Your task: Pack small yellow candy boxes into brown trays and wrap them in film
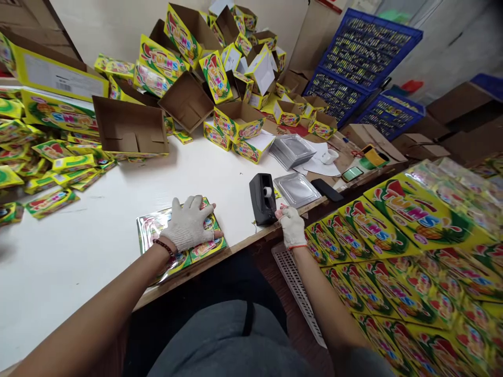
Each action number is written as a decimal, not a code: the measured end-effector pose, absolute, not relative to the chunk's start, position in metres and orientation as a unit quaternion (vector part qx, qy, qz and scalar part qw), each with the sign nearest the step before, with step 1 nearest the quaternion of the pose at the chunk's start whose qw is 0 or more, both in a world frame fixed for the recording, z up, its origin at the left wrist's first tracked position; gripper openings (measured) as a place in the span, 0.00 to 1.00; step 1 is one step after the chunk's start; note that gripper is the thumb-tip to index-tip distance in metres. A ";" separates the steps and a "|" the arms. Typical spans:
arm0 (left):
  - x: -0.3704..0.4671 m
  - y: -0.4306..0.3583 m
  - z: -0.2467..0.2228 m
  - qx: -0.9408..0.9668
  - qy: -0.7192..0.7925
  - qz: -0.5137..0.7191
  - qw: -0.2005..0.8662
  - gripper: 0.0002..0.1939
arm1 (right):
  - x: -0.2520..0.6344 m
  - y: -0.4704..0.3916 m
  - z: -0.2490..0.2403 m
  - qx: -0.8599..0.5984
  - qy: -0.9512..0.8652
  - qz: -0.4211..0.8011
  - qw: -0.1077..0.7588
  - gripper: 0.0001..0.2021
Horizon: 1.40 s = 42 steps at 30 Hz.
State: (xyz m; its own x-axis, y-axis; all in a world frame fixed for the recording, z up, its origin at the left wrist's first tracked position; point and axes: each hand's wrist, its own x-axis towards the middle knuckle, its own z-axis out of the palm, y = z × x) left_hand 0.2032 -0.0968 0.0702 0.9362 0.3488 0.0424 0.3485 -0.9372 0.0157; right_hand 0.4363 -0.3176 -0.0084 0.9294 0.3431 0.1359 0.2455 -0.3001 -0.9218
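My left hand (189,222), in a white knit glove with bare fingertips, presses down with fingers spread on a flat block of yellow-green fruit-print packs (204,250). Shiny clear plastic (151,226) lies around the block and sticks out to its left, at the table's front edge. At the front end of a black tape dispenser (259,201), the gloved right hand (291,225) has its thumb and finger pinched together. Whatever lies between those fingertips is too small to make out. A white tape roll (268,192) sits in the dispenser.
Clear plastic trays (297,189) lie right of the dispenser, near a dark phone-like slab (327,190). Open printed cartons (131,125) and loose packs (53,203) cover the table's back and left. Stacked packed boxes (377,230) stand close on my right. Blue crates (363,50) rise behind.
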 end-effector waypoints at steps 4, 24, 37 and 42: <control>0.204 -0.095 0.068 0.985 0.169 0.028 -0.006 0.42 | 0.411 -0.340 -0.006 -0.793 -0.160 0.035 0.587 0.16; 0.203 -0.097 0.061 0.983 0.177 0.036 0.014 0.45 | 0.387 -0.308 0.032 -0.684 -0.407 0.366 0.482 0.22; 0.200 -0.098 0.065 0.985 0.167 0.042 0.014 0.25 | 0.403 -0.175 0.004 -0.543 -0.503 0.578 0.343 0.19; 0.200 -0.097 0.063 0.983 0.170 0.054 0.031 0.24 | 0.383 -0.183 -0.014 -0.597 -0.339 0.573 0.448 0.20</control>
State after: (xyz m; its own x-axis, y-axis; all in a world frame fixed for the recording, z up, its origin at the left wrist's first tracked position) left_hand 0.2002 -0.0973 0.0633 0.9365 0.3375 0.0954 0.3308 -0.9403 0.0797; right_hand 0.3829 -0.1828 -0.0140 0.1142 0.9180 -0.3797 -0.1085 -0.3684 -0.9233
